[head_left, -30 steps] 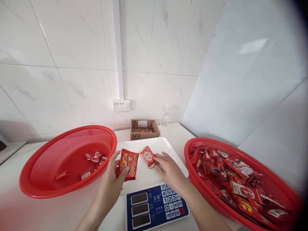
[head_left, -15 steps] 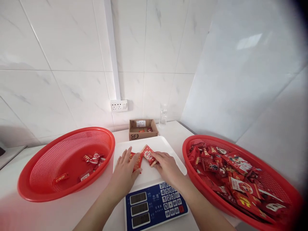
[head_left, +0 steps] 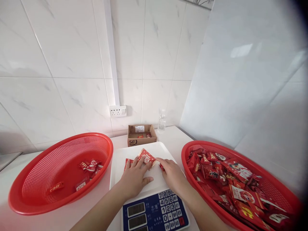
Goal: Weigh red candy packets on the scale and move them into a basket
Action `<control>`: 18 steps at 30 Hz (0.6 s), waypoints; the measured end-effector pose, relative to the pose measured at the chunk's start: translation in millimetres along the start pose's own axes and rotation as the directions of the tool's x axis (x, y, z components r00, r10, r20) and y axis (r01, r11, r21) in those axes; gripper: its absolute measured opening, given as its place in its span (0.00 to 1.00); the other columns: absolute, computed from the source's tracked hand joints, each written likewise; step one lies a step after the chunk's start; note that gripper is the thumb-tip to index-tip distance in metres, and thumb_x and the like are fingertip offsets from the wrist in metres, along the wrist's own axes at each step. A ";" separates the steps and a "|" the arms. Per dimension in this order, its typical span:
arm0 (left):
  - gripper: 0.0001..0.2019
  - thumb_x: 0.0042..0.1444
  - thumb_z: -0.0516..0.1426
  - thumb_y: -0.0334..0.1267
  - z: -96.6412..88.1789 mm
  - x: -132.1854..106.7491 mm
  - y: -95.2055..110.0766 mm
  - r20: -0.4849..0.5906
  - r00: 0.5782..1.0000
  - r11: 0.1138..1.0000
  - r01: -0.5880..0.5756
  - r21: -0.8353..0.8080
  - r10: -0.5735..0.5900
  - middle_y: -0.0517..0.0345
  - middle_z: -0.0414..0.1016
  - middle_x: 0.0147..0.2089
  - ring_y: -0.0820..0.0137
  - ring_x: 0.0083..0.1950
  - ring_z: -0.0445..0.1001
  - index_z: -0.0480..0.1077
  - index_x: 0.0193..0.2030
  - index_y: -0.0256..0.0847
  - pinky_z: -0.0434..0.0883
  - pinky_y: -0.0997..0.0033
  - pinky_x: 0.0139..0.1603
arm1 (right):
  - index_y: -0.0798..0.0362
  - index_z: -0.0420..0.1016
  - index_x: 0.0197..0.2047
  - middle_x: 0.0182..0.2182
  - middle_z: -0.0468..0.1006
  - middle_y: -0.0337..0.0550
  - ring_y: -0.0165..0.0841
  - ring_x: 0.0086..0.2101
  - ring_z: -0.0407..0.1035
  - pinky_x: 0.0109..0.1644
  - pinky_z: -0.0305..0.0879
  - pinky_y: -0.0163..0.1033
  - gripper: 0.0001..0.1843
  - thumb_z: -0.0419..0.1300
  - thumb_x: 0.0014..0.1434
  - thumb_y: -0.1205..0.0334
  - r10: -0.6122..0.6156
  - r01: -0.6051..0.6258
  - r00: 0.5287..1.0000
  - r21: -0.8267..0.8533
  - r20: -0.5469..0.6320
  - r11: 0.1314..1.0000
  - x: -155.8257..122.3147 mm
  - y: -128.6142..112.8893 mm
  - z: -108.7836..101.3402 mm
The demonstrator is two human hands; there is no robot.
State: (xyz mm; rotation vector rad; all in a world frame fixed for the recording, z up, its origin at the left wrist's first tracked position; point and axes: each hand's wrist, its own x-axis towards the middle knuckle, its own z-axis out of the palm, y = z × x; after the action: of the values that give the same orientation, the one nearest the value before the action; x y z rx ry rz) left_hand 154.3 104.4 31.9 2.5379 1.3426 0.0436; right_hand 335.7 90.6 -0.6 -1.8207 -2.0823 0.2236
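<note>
Both my hands rest on the white tray (head_left: 120, 163) of a digital scale (head_left: 154, 213). My left hand (head_left: 134, 176) lies flat with fingers spread over a red snack packet, of which only a corner (head_left: 126, 161) shows. Its fingertips touch a second red packet (head_left: 146, 156) lying in the middle of the tray. My right hand (head_left: 173, 175) sits just right of that packet, its fingers bent onto the packet's right end; whether they pinch it I cannot make out.
A red mesh basket (head_left: 60, 173) at left holds a few red packets. A red basket (head_left: 240, 189) at right is piled with several more. A small cardboard box (head_left: 141, 135), a water bottle (head_left: 162, 120) and a wall socket (head_left: 117, 111) stand behind the scale.
My left hand laid its large packet flat on the tray and now covers it. The right hand's packet slid left towards the tray's middle. The view tilted down slightly.
</note>
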 end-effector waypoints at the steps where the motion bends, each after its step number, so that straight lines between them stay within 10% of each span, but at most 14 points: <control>1: 0.27 0.61 0.48 0.51 0.1 1.1 0.6 -0.002 1.000 1.000 0.007 0.003 -0.007 0.48 0.45 0.71 0.51 0.70 0.42 0.51 0.66 0.49 0.45 0.39 0.65 | 0.51 0.66 0.59 0.46 0.76 0.48 0.39 0.48 0.67 0.51 0.61 0.43 0.28 0.47 0.56 0.76 0.014 -0.014 1.000 0.000 -0.010 1.000 -0.4 1.4 -0.7; 18: 0.25 0.62 0.46 0.41 3.1 -13.9 -25.0 -0.027 0.997 0.994 0.066 -0.083 -0.069 0.48 0.47 0.70 0.56 0.70 0.41 0.52 0.66 0.42 0.51 0.51 0.66 | 0.56 0.69 0.57 0.59 0.66 0.52 0.43 0.61 0.54 0.63 0.53 0.53 0.23 0.48 0.59 0.72 -0.143 0.139 0.989 0.094 0.030 0.986 3.4 -7.9 3.3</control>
State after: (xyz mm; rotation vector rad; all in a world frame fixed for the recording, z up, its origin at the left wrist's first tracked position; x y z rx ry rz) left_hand 126.7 105.8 24.0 2.4320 1.4069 0.1210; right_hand 326.9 93.1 -0.3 -1.6204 -2.1777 0.3112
